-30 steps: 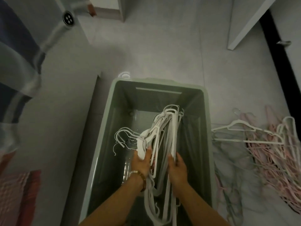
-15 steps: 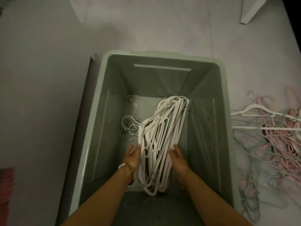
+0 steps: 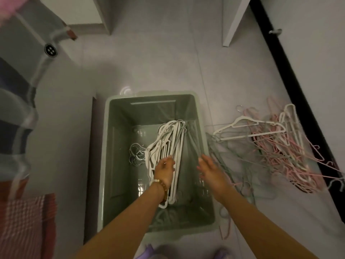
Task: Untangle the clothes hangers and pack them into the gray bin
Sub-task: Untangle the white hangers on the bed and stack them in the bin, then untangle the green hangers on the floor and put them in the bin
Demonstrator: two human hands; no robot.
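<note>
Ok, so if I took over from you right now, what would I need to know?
Left hand: fingers curled on the white hangers, inside the gray bin.
Right hand: open, holding nothing, over the bin's right edge.
Done: one stack of white hangers lies in the bin, hooks pointing left.
Left to do: the tangled pile of pink, gray and white hangers on the floor, right of the bin, needs untangling and packing.
</note>
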